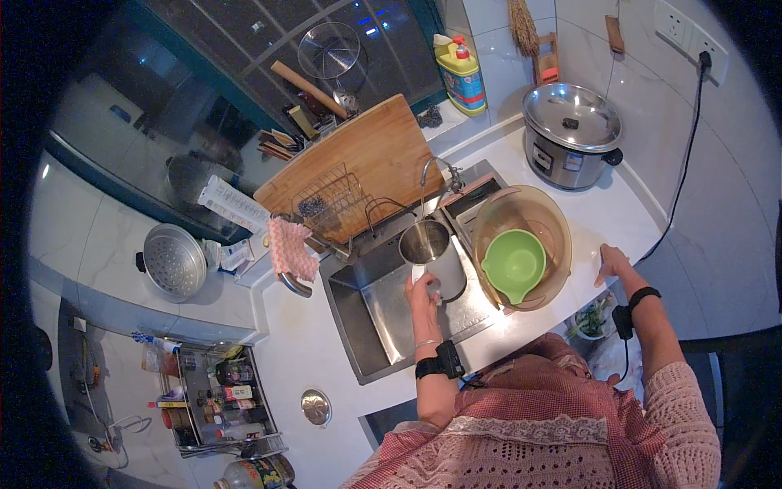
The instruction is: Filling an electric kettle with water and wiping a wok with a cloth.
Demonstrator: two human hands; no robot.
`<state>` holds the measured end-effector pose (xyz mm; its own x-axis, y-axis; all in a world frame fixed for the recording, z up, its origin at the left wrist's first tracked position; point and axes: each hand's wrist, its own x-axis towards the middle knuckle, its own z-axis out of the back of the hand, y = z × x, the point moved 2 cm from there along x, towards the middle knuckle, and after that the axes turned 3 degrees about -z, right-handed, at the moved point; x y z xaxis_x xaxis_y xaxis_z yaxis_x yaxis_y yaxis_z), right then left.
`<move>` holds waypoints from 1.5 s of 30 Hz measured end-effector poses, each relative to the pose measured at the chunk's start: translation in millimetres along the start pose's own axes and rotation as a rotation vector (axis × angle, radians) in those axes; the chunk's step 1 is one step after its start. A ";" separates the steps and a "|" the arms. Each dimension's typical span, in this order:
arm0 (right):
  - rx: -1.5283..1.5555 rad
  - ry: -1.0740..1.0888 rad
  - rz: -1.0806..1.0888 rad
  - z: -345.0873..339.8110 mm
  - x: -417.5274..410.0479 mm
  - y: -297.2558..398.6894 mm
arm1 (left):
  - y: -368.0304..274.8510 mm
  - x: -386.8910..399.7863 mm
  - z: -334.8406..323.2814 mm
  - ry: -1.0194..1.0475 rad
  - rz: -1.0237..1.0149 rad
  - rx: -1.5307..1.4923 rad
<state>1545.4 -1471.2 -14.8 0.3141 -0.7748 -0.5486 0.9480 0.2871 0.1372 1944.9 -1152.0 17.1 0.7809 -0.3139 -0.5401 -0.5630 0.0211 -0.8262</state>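
My left hand point(424, 292) is closed on the handle of a tall metal jug point(441, 264), which stands over the stainless steel sink point(391, 318). A thin curved faucet point(435, 166) is above the jug's mouth, and a stream of water appears to run into it. To the jug's right, a green plastic bowl point(515, 263) lies inside a larger translucent amber basin point(553, 226). My right hand point(611, 264) rests at the counter's edge, right of the basin, fingers apart and holding nothing.
A rice cooker point(568, 137) stands at the back right. Behind the sink leans a wooden cutting board point(379, 165). A pink checked cloth point(291, 247) hangs over the larger faucet. On the left are a rack of bottles point(226, 397) and a round metal lid point(316, 408).
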 end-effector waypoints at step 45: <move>0.000 0.017 0.004 0.7 -0.8 0.1 | -3.4 -0.4 -4.4 0.058 0.015 0.010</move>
<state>1545.3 -1470.9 -13.7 0.3174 -0.7640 -0.5617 0.9466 0.2906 0.1398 1945.3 -1156.1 20.8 0.7553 -0.3675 -0.5427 -0.5716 0.0358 -0.8198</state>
